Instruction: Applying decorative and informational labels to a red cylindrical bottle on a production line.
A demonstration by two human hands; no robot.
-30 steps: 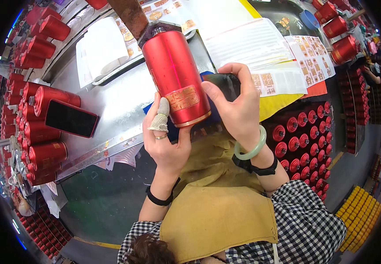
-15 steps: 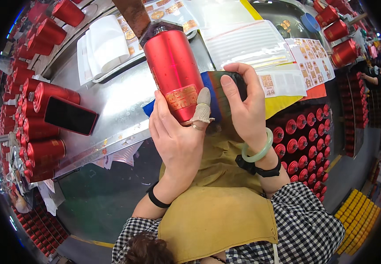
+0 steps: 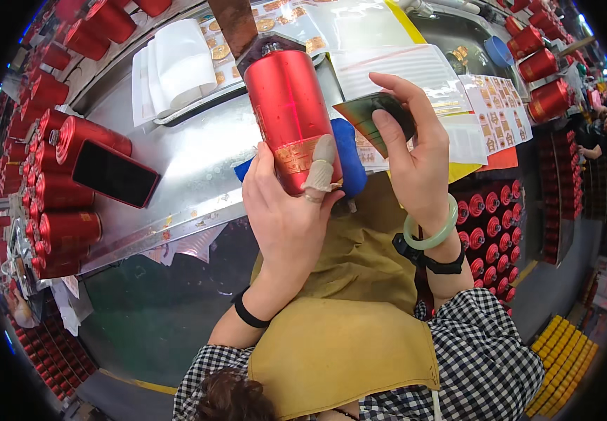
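My left hand [image 3: 286,217] grips the lower end of a red metal bottle [image 3: 286,91], with a fabric cover on the thumb. The bottle leans away from me, its narrow neck at the far end against an angled metal holder [image 3: 237,31]. A gold patterned decal [image 3: 296,156] lies on its side beneath my thumb. In my right hand [image 3: 419,154] is a dark, thin-edged scraper [image 3: 366,116], pinched between thumb and fingers and held apart from the bottle. A blue cloth pad [image 3: 349,161] shows beside and below the bottle.
A black phone [image 3: 115,173] lies near stacked red bottles [image 3: 72,231] at left. Decal sheets [image 3: 496,112], a white paper roll [image 3: 177,67] and a blue bowl [image 3: 497,51] are on the metal table [image 3: 170,165]. More red bottles [image 3: 493,224] stand in rows at right.
My right hand has drawn the scraper away from the bottle toward the right, uncovering more of the blue pad. The left hand still holds the bottle, which appears slightly farther right.
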